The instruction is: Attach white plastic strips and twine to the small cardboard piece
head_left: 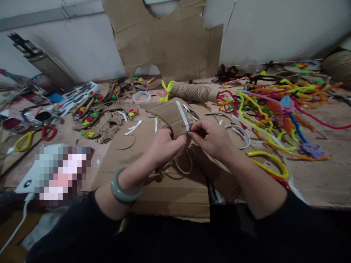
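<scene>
My left hand (167,143) is closed on the lower edge of a piece of cardboard (169,114). My right hand (210,138) pinches at the lower end of a white strip (182,114) that lies across the cardboard's right part. The fingertips of both hands nearly meet there; what exactly lies between them is too small to make out. Loops of thin twine (184,168) hang below the hands, over a larger cardboard sheet (175,199). Short white strips (133,127) lie on that sheet to the left.
Behind are a twine roll (190,91) and an upright cardboard cutout (170,40). Colourful pipe cleaners (263,117) and a tape roll (244,136) lie right. Twine-covered pieces (109,113), scissors handles (24,141) and a phone (41,164) are left; yellow handles (274,164) sit by my right forearm.
</scene>
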Action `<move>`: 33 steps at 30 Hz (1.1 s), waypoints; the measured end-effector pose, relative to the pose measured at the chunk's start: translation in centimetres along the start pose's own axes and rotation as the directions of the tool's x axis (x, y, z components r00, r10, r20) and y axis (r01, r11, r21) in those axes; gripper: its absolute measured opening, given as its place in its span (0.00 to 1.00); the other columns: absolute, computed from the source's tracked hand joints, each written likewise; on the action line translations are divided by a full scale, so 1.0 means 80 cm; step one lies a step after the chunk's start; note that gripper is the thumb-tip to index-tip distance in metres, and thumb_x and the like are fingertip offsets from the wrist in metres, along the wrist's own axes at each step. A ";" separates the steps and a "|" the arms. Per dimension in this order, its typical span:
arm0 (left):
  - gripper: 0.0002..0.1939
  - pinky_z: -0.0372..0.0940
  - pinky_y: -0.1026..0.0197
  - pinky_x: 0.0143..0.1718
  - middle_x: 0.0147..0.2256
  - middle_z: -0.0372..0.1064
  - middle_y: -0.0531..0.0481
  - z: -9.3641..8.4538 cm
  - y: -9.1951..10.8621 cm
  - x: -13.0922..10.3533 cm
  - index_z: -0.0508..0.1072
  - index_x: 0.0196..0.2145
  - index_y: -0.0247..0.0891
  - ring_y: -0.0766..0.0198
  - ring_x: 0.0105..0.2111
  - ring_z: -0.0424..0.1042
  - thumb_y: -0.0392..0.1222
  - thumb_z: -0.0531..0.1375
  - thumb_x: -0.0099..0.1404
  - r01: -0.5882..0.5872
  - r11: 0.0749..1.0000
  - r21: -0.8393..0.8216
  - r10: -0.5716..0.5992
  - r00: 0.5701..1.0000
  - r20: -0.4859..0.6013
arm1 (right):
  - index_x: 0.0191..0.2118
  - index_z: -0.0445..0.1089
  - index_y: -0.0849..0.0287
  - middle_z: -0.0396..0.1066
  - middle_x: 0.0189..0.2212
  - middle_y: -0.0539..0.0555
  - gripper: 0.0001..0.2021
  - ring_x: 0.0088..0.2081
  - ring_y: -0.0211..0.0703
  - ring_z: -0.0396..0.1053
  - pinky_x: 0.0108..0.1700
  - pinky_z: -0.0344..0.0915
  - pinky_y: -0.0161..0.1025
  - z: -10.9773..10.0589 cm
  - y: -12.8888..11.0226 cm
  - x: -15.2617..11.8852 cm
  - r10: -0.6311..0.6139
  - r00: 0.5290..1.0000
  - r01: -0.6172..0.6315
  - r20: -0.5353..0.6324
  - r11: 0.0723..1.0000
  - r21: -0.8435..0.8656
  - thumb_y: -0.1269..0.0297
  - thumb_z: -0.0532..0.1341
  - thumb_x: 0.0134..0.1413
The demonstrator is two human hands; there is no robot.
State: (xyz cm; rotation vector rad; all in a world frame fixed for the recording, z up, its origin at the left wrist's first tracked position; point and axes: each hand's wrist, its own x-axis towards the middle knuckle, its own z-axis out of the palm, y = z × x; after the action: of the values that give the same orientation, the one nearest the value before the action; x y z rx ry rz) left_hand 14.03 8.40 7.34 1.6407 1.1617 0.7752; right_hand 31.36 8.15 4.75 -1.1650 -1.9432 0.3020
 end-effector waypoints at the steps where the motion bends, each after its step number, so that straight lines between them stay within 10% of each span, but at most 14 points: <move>1: 0.10 0.63 0.64 0.30 0.27 0.70 0.51 0.000 0.000 0.000 0.73 0.29 0.34 0.67 0.28 0.65 0.42 0.56 0.55 -0.006 1.000 -0.009 0.006 1.000 0.004 | 0.29 0.66 0.57 0.68 0.23 0.48 0.03 0.24 0.36 0.61 0.28 0.56 0.34 0.000 -0.001 0.000 0.022 1.000 -0.022 0.009 1.000 0.017 0.67 0.59 0.52; 33: 0.07 0.64 0.64 0.31 0.24 0.68 0.53 -0.001 -0.001 0.001 0.72 0.25 0.36 0.66 0.27 0.65 0.41 0.56 0.55 -0.021 0.999 0.044 0.021 1.000 -0.001 | 0.30 0.68 0.57 0.71 0.24 0.49 0.02 0.25 0.37 0.63 0.29 0.58 0.35 -0.002 -0.004 0.001 0.117 0.992 -0.119 0.042 0.991 0.065 0.66 0.59 0.52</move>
State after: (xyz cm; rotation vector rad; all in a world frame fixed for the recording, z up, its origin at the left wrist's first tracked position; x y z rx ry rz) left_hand 13.94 8.50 7.26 1.6916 1.1721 0.7693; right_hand 31.25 8.04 5.06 -1.2400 -1.8856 0.4522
